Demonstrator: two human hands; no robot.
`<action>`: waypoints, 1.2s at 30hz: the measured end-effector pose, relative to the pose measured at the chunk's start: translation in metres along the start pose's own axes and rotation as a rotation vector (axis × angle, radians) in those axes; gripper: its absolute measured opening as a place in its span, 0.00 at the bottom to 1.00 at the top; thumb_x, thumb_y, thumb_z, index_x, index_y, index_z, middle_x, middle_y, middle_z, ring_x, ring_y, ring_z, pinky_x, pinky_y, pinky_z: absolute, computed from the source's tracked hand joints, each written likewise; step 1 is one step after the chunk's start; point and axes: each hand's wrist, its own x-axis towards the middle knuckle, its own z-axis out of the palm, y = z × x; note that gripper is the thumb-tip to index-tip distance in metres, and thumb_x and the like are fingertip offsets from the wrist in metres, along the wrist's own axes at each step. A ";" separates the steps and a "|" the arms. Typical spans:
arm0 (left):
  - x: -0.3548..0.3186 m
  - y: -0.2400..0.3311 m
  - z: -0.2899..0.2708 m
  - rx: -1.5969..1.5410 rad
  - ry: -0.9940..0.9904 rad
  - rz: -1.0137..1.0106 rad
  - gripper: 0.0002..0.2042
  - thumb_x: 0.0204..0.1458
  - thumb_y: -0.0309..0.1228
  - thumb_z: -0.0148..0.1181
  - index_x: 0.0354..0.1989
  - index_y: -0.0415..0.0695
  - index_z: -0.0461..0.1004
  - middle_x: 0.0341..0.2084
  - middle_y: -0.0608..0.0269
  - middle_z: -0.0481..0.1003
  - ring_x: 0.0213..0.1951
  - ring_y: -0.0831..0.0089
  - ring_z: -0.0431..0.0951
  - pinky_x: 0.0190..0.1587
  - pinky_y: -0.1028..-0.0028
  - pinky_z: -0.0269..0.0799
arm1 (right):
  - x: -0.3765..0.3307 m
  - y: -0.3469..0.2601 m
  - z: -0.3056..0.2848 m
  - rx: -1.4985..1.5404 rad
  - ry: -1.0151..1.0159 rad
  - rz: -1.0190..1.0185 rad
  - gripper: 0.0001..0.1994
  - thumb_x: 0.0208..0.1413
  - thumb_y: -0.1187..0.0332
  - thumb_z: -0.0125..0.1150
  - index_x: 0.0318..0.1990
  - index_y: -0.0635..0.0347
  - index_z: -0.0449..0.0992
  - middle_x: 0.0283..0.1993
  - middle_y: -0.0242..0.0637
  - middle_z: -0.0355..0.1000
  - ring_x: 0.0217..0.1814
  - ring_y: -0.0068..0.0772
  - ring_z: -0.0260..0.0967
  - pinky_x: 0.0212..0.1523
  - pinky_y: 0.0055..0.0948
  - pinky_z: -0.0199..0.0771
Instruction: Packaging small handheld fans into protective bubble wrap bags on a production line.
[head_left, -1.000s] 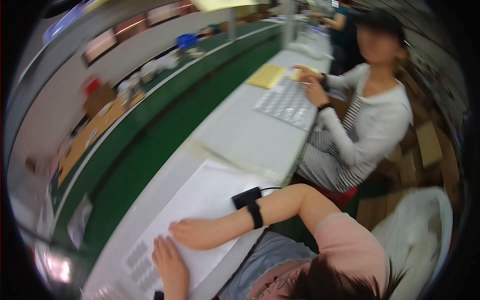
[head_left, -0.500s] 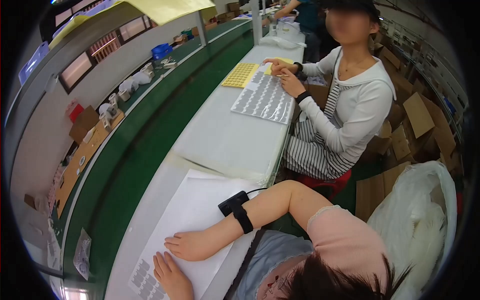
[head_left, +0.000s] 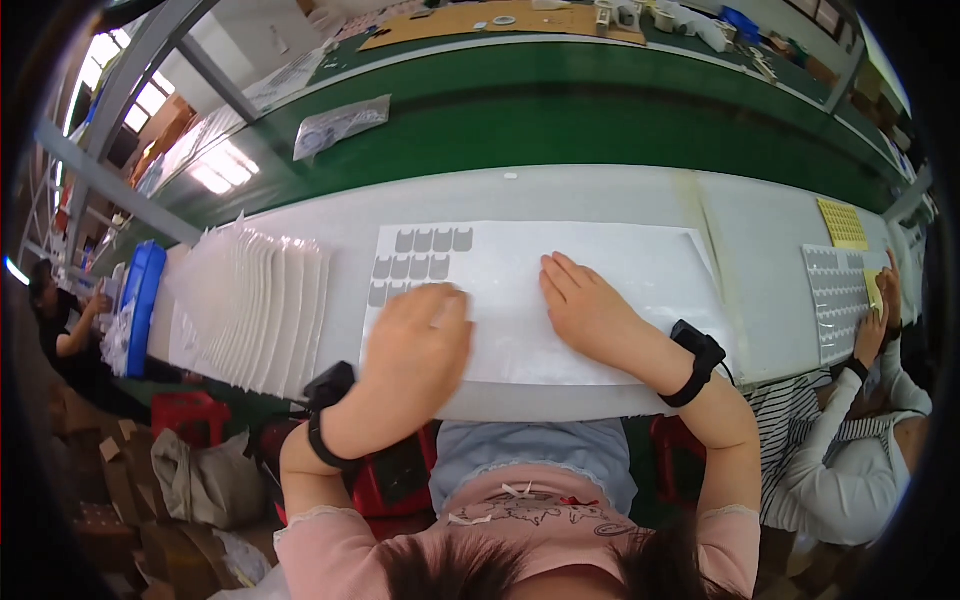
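A large white sheet (head_left: 600,270) lies flat on the pale workbench (head_left: 560,195) in front of me. Rows of small grey pads (head_left: 420,255) sit on its upper left part. My left hand (head_left: 415,350) rests on the sheet just below the pads, fingers together and blurred. My right hand (head_left: 590,310) lies flat on the middle of the sheet with its fingers spread. Both wrists wear black straps. Neither hand holds anything.
A fanned stack of clear plastic bags (head_left: 255,305) lies left of the sheet, beside a blue bin (head_left: 140,300). A green conveyor belt (head_left: 560,120) runs behind the bench. At right a co-worker's hands (head_left: 880,300) work on another sheet of pads (head_left: 835,295) near a yellow sheet (head_left: 845,222).
The view has swung from the co-worker on the right to straight down on my sheet. My hands stay on the sheet, the left one now moving by the grey pads.
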 end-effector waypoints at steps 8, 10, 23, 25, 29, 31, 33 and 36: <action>-0.060 -0.113 0.007 0.659 -0.052 -0.461 0.08 0.41 0.29 0.59 0.26 0.37 0.70 0.28 0.52 0.68 0.34 0.55 0.70 0.34 0.62 0.68 | -0.005 0.005 -0.002 -0.071 -0.017 0.025 0.19 0.47 0.72 0.49 0.46 0.77 0.66 0.53 0.55 0.61 0.59 0.48 0.57 0.54 0.36 0.60; -0.074 -0.138 0.023 0.704 -0.051 -0.444 0.08 0.42 0.30 0.58 0.24 0.37 0.70 0.28 0.52 0.68 0.33 0.56 0.70 0.34 0.62 0.68 | -0.004 0.004 0.001 -0.005 -0.001 0.033 0.19 0.47 0.72 0.49 0.46 0.77 0.66 0.54 0.55 0.61 0.59 0.48 0.56 0.55 0.37 0.60; -0.043 -0.135 0.045 0.786 0.175 -0.390 0.04 0.39 0.19 0.50 0.25 0.38 0.66 0.25 0.55 0.65 0.31 0.59 0.69 0.31 0.66 0.68 | -0.004 0.006 0.003 0.031 -0.042 0.063 0.19 0.47 0.71 0.49 0.45 0.77 0.66 0.54 0.57 0.61 0.59 0.49 0.56 0.55 0.38 0.59; -0.034 -0.132 0.046 0.746 0.275 -0.324 0.05 0.40 0.19 0.50 0.27 0.38 0.65 0.25 0.55 0.66 0.30 0.58 0.69 0.30 0.66 0.68 | -0.004 0.005 0.005 0.026 -0.048 0.059 0.19 0.47 0.71 0.49 0.46 0.77 0.66 0.54 0.56 0.60 0.59 0.50 0.56 0.55 0.38 0.59; -0.026 -0.120 0.048 0.660 0.039 -0.382 0.05 0.44 0.20 0.50 0.30 0.37 0.64 0.25 0.54 0.68 0.28 0.57 0.71 0.31 0.65 0.68 | -0.004 0.007 0.001 0.075 -0.076 0.074 0.19 0.47 0.70 0.50 0.46 0.77 0.66 0.54 0.56 0.60 0.60 0.50 0.55 0.55 0.38 0.59; -0.030 -0.115 0.042 0.626 0.014 -0.408 0.04 0.45 0.20 0.49 0.30 0.37 0.64 0.25 0.55 0.68 0.28 0.56 0.71 0.30 0.64 0.68 | -0.001 0.007 0.001 0.096 -0.082 0.085 0.19 0.47 0.70 0.50 0.46 0.77 0.66 0.54 0.56 0.60 0.60 0.50 0.55 0.55 0.38 0.59; -0.029 -0.108 0.032 0.555 -0.041 -0.472 0.03 0.48 0.22 0.48 0.30 0.36 0.64 0.24 0.55 0.70 0.27 0.55 0.72 0.29 0.62 0.68 | -0.001 0.005 0.009 0.082 0.107 0.030 0.15 0.45 0.72 0.49 0.38 0.76 0.69 0.48 0.56 0.63 0.52 0.48 0.59 0.49 0.38 0.63; -0.018 -0.070 -0.011 0.468 0.158 -0.413 0.03 0.49 0.21 0.49 0.31 0.34 0.64 0.28 0.53 0.73 0.30 0.53 0.74 0.32 0.64 0.70 | -0.004 0.006 0.006 0.052 0.203 0.027 0.12 0.44 0.72 0.48 0.34 0.75 0.70 0.44 0.55 0.65 0.48 0.47 0.61 0.45 0.38 0.65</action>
